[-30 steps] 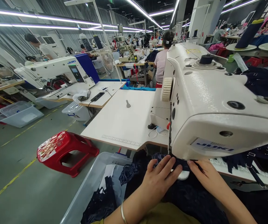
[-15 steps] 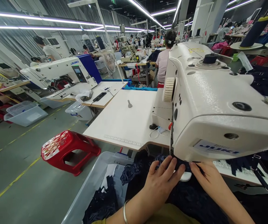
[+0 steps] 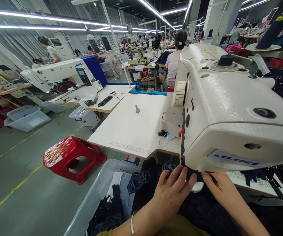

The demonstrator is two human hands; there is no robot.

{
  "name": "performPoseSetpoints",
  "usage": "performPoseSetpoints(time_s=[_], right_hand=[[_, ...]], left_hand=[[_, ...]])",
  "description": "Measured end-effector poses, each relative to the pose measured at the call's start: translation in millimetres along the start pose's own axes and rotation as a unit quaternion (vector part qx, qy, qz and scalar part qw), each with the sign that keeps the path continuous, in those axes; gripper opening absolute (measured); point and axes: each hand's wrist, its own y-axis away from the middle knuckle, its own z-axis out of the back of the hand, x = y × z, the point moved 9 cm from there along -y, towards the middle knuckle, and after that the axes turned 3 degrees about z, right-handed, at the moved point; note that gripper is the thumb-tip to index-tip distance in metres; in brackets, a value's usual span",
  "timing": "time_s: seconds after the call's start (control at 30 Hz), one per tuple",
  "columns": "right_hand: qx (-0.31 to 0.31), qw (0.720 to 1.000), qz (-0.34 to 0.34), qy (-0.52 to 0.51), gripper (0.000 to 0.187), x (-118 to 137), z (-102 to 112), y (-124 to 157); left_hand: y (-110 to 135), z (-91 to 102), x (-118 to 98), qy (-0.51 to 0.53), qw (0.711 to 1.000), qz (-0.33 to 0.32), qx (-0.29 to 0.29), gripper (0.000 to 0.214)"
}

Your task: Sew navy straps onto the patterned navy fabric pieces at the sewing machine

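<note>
In the head view, a strip of dark navy fabric (image 3: 197, 176) lies under the front of the white sewing machine (image 3: 220, 108). My left hand (image 3: 172, 187), with a bangle (image 3: 132, 223) at the wrist, presses its curled fingertips onto the strip's left part, close to the machine's needle side. On the other side, my right hand (image 3: 219, 185) pinches the strip, its fingertips partly hidden below the machine head. A rounded white machine part (image 3: 197, 187) shows between the hands. More navy fabric (image 3: 205, 209) hangs beneath them. The needle and stitching point are hidden.
A clear plastic bin (image 3: 92, 196) with navy pieces stands at lower left, near a red stool (image 3: 76, 157). A white table (image 3: 124, 131) bears a small metal piece (image 3: 137, 109). Another sewing machine (image 3: 65, 77) stands beyond. A person (image 3: 173, 65) sits ahead. Navy straps (image 3: 254, 175) lie at right.
The view has shifted slightly, so the machine head appears a little further right and lower. Both hands keep nearly the same hold on the navy fabric.
</note>
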Motion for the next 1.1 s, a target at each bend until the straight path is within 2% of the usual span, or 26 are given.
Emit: performPoseSetpoints(time_s=[0.2,0.53,0.73,0.83,0.97,1.1], right_hand=[[0.004,1.0,0.002,0.004,0.039,3.4,-0.6,-1.0],[-0.007,1.0,0.008,0.007,0.039,5.5,0.6,-2.9],[-0.028,1.0,-0.013,-0.002,0.037,4.6,3.3,-1.0],[-0.041,0.998,-0.037,-0.006,0.032,-1.6,5.7,1.0],[-0.054,0.996,-0.062,-0.036,0.035,-9.8,6.7,4.1],[-0.064,0.995,-0.06,-0.049,0.03,-6.5,5.6,4.3]], left_hand=[[0.0,-1.3,0.5,0.008,1.0,-0.002,0.014,0.036],[-2.3,6.6,8.5,0.052,0.998,0.02,-0.015,0.036],[-1.1,4.9,6.5,0.059,0.998,0.015,-0.008,0.035],[-1.6,6.0,5.9,0.065,0.998,0.017,-0.016,0.035],[-2.6,4.6,2.3,0.062,0.998,0.005,-0.01,0.036],[-3.8,2.1,-1.1,0.062,0.998,0.0,-0.009,0.037]])
